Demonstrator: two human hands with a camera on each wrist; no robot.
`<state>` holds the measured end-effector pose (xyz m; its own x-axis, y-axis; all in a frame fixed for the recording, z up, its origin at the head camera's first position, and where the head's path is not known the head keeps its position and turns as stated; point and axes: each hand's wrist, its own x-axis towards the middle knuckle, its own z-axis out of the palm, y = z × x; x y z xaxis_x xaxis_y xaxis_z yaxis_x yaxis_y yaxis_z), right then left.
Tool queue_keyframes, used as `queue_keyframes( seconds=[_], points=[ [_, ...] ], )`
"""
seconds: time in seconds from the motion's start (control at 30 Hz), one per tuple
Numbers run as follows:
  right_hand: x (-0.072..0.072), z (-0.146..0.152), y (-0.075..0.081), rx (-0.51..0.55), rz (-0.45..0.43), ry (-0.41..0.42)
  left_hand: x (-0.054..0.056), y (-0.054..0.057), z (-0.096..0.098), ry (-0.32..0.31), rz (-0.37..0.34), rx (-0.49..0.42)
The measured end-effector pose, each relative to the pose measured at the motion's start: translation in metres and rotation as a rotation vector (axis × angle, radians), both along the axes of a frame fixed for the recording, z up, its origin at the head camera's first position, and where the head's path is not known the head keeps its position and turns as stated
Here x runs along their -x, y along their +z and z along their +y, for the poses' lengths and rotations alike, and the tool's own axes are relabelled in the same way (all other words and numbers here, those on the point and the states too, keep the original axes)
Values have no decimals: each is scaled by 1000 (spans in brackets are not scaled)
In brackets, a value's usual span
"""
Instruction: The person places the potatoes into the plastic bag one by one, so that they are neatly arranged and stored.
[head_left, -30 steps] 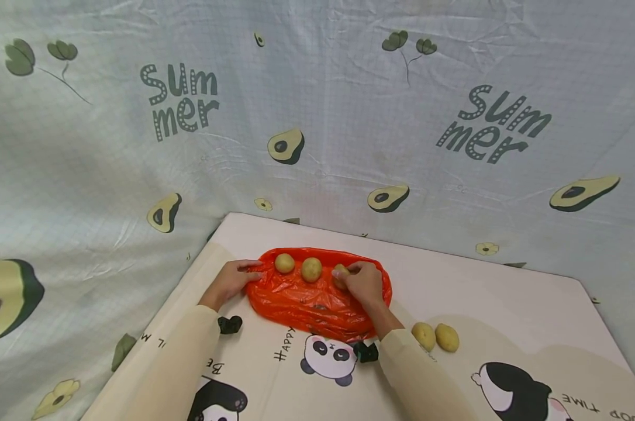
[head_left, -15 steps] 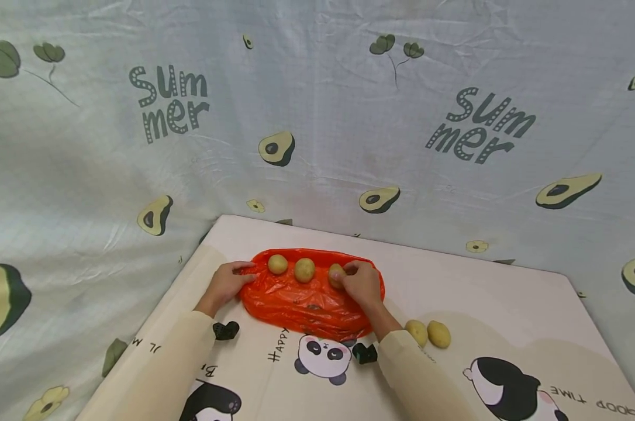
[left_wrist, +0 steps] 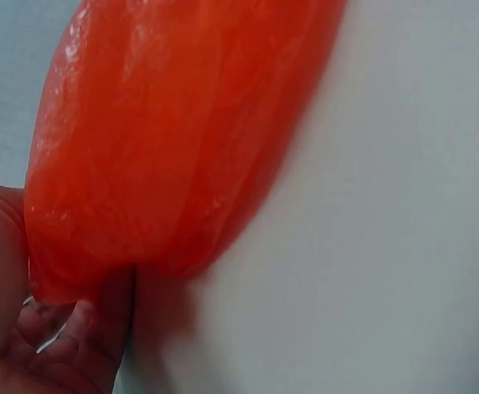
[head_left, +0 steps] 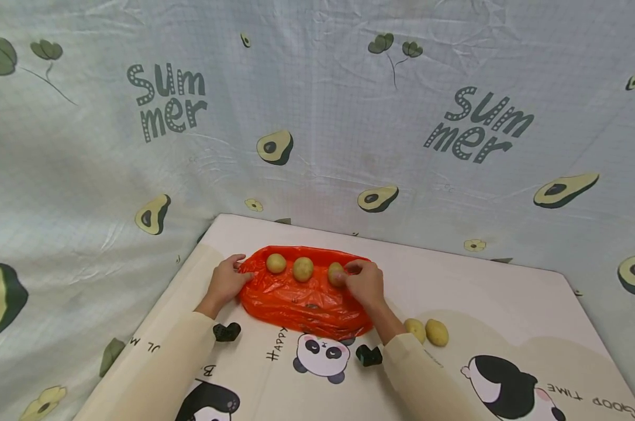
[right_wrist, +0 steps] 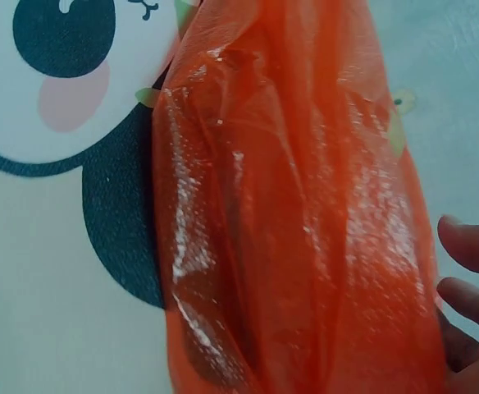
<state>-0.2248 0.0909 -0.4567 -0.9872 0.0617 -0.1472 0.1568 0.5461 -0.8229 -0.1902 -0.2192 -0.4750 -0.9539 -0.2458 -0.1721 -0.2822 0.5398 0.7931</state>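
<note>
A red plastic bag [head_left: 302, 307] lies spread on the table. Two potatoes rest in its upper part, the left potato [head_left: 276, 263] and the middle potato [head_left: 303, 269]. At the bag's left end, my left hand [head_left: 227, 280] grips the edge, thumb over the plastic and fingers behind it. The left wrist view shows the bag [left_wrist: 166, 139] running down between thumb and fingers [left_wrist: 92, 345]. My right hand [head_left: 366, 283] is at the bag's right end, thumb overlapping a third potato [head_left: 335, 272]. In the right wrist view, fingers [right_wrist: 473, 246] show beyond the bag, and that potato is hidden.
Two more potatoes [head_left: 436, 332] lie on the table by the right forearm. Small black objects sit before the bag, one on the left [head_left: 227, 332] and one on the right [head_left: 369, 355]. A patterned cloth wall [head_left: 317, 117] stands behind the table [head_left: 486, 292].
The bag's right edge has drawn inward by the right hand. My left fingers have moved behind the bag's left edge. The head view has shifted slightly to the right.
</note>
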Motion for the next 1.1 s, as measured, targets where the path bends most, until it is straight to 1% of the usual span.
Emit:
queue_keyframes(
  seconds=[0.13, 0.3, 0.43, 0.53, 0.73, 0.9, 1.0, 1.1],
  points=[
    [-1, 7, 0, 55, 8, 6, 0, 1, 1, 15, 5, 32],
    [-5, 15, 1, 83, 22, 9, 1, 1, 0, 25, 16, 90],
    [-8, 22, 4, 100, 35, 5, 0, 1, -1, 32, 17, 114],
    [-9, 26, 6, 99, 45, 4, 0, 1, -1, 31, 6, 107],
    [-13, 36, 11, 103, 31, 10, 0, 3, -3, 26, -12, 92],
    [-20, 48, 17, 97, 13, 11, -1, 4, -4, 14, -15, 81],
    [-24, 55, 23, 97, -15, 1, 0, 5, -5, -2, -9, 76],
    [-28, 63, 26, 88, -14, 3, 0, 5, -6, -13, -2, 82]
  ],
)
